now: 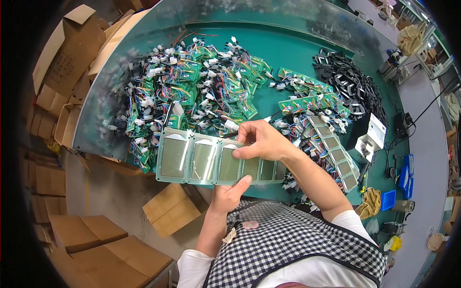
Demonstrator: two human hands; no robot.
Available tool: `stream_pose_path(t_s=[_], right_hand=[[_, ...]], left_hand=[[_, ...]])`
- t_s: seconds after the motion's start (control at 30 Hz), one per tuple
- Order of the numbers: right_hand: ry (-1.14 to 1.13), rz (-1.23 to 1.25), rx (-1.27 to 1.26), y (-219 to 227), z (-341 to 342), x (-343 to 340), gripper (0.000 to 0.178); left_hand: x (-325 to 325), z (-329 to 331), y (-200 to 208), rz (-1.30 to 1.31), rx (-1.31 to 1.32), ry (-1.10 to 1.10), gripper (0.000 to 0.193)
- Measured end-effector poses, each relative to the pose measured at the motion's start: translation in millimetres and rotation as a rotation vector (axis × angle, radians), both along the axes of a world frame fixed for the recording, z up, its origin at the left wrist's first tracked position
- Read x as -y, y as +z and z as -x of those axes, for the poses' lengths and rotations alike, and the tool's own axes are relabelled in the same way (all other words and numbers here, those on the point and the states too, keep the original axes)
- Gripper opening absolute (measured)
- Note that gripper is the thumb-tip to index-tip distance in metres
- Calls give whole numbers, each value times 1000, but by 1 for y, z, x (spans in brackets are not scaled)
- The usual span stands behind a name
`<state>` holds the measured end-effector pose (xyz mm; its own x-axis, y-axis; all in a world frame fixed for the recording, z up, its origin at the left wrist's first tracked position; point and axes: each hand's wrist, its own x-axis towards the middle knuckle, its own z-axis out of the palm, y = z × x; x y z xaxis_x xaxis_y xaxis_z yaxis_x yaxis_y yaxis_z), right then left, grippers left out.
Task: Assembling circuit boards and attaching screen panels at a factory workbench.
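Observation:
A long panel of joined circuit boards (204, 161), with a row of several grey display screens, is held up over the near edge of the green bench. From below, my left hand (229, 196) grips its lower edge, thumb up and the other fingers hidden behind it. My right hand (263, 140) pinches the upper edge, its thumb on the face beside the third screen. White strips line the tops of the left screens. Beyond the panel lies a heap of wired green circuit boards (189, 91) with white connectors. A second screen panel (337, 154) rests on the boards to the right.
Black plastic parts (348, 84) are piled at the far right of the green bench (266, 45). Nearer stand a white-and-silver fixture (369, 137) and blue bins (407, 170). A metal guard (103, 110) borders the left side. Cardboard boxes (113, 257) fill the floor at left.

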<state>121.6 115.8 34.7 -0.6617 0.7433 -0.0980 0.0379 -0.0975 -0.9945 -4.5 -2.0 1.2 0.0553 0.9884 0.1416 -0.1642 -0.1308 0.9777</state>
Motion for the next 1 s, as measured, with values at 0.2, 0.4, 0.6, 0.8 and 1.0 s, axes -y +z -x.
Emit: stream_pose_path(t_s=[0.2,0.4,0.6,0.8,1.0], right_hand=[[-204,-576,50,4,16,14,45],[-404,-806,138,11,8,33,17],[-408,-966,278,13,18,36,6],[-194,-862,65,15,25,38,8],[-322,-648,40,1,9,31,7]], left_hand=[[-5,3,-10,-66,-147,91,47],[-18,0,-1,-279,-102,163,55],[-12,0,-17,-231,-212,205,52],[-17,3,-17,-134,-149,292,48],[-22,5,-12,-108,-11,288,56]])
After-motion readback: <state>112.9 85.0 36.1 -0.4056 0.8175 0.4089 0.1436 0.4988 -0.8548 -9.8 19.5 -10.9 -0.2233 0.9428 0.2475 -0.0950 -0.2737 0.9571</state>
